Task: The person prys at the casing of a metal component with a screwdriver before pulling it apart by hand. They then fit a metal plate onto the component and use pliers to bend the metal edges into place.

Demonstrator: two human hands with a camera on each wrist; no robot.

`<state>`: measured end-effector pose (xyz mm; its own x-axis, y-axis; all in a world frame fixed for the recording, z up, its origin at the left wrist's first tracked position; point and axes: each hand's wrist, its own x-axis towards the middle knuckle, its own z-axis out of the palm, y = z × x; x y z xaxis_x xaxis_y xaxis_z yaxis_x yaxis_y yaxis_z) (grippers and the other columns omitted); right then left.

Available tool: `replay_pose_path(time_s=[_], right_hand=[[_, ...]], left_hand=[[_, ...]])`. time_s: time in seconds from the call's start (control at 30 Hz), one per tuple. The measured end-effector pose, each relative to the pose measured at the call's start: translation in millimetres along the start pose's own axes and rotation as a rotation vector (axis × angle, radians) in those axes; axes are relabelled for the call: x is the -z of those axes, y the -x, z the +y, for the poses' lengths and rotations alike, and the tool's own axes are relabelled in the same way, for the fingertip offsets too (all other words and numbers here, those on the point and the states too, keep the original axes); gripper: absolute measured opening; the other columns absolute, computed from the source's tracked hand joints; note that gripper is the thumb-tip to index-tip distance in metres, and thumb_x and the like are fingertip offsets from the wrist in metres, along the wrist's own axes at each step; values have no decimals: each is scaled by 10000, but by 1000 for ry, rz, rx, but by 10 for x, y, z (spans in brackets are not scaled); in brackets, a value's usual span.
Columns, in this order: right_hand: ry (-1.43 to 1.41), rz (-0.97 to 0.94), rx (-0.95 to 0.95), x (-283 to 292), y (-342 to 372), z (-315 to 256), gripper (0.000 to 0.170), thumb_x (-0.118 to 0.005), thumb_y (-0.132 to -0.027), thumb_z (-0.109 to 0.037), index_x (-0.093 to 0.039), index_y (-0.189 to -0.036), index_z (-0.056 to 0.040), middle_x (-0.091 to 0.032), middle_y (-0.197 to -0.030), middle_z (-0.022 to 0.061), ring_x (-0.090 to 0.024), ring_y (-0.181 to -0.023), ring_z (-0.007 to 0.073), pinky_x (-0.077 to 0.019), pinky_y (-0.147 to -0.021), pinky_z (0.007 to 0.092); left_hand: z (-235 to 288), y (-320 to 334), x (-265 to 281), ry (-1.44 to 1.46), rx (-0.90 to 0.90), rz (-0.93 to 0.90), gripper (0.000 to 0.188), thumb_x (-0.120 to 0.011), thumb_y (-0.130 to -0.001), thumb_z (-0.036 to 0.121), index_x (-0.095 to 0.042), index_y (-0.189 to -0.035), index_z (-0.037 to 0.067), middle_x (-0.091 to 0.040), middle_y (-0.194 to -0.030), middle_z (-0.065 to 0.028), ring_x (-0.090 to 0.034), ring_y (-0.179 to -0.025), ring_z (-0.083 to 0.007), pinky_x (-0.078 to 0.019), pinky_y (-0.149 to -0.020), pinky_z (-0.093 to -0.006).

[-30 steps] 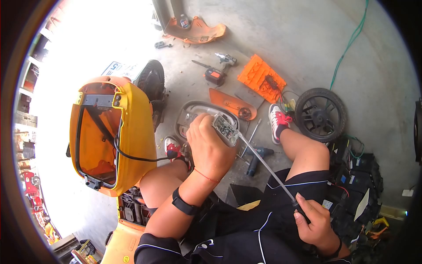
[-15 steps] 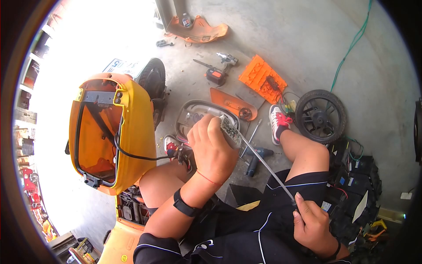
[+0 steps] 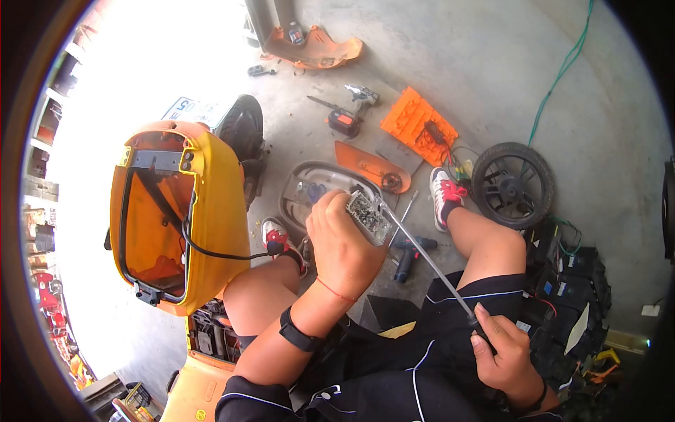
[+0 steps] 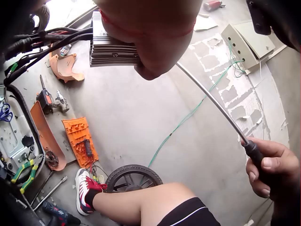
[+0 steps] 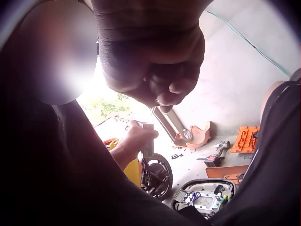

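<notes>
My left hand (image 3: 344, 243) grips a finned metal box (image 4: 113, 52), its open end showing a grainy grey filling (image 3: 367, 218) in the head view. Dark cables (image 4: 70, 36) run to the box's far end in the left wrist view. My right hand (image 3: 503, 355) holds a long screwdriver (image 3: 439, 271) by its black handle (image 4: 254, 153). The shaft slants up to the left, its tip right at the edge of the box's open end. In the right wrist view the curled right fingers (image 5: 176, 89) hide most of the handle.
A yellow scooter body (image 3: 223, 232) stands at left. On the floor lie a grey shell (image 3: 285, 200) with scissors (image 4: 5, 113) and pliers (image 4: 29, 176), a power drill (image 3: 404, 266), a cordless tool (image 3: 343, 122), an orange panel (image 3: 415, 119) and a wheel (image 3: 512, 184). Black blocks (image 3: 587, 274) sit at right.
My left hand has shifted slightly right with the box, which turned edgewise and then back toward the camera. The screwdriver's tip has moved up along the box's edge; the right hand hardly moved.
</notes>
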<state>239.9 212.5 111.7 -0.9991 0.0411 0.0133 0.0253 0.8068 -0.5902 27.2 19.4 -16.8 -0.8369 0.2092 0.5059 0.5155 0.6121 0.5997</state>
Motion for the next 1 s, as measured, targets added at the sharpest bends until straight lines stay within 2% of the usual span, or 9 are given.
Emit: replay_pose_path(time_s=[0.23, 0.3, 0.4, 0.83, 0.9, 1.0], right_hand=[[-4, -40, 14, 93, 42, 3, 507, -717, -810, 30, -666, -1311, 85, -691, -848, 171, -702, -665, 291, -574, -607, 362], [-19, -65, -30, 96, 45, -25, 491, -691, -828, 42, -644, -1310, 123, -676, -827, 203, -692, -675, 325, -563, -632, 370], [14, -83, -23, 90, 29, -85, 498, -687, -826, 46, -640, -1316, 122, -670, -827, 201, -689, -672, 328, -561, -627, 376], [12, -99, -7, 59, 18, -36, 526, -679, -834, 59, -617, -1354, 110, -656, -839, 190, -672, -660, 325, -554, -613, 385], [54, -100, 2, 59, 9, -11, 558, -697, -821, 45, -629, -1374, 63, -681, -872, 164, -690, -668, 314, -581, -628, 373], [-12, -109, 3, 87, -10, 69, 552, -700, -829, 38, -627, -1376, 64, -682, -873, 158, -691, -668, 313, -582, -630, 376]], left_hand=[[-85, -56, -38, -26, -59, 76, 884, -925, -605, 72, -422, -1328, -1, -548, -1285, -232, -551, -1154, -427, -426, -1013, -502], [-86, -45, -42, -41, -65, 83, 877, -929, -609, 80, -427, -1325, 3, -551, -1282, -227, -553, -1148, -423, -425, -1009, -501], [-96, -44, -36, -88, -79, 99, 869, -936, -614, 94, -435, -1320, 8, -558, -1276, -218, -556, -1144, -416, -423, -1005, -496], [-69, -73, 35, 22, -77, 36, 865, -929, -604, 77, -447, -1318, -3, -558, -1284, -229, -553, -1156, -415, -425, -1012, -487], [-74, -79, 42, 43, -73, 25, 867, -926, -603, 74, -445, -1320, -6, -556, -1284, -232, -550, -1163, -417, -426, -1021, -485], [-83, -94, 77, 46, -72, -34, 863, -916, -607, 68, -443, -1324, -13, -550, -1283, -232, -543, -1179, -424, -428, -1038, -481]])
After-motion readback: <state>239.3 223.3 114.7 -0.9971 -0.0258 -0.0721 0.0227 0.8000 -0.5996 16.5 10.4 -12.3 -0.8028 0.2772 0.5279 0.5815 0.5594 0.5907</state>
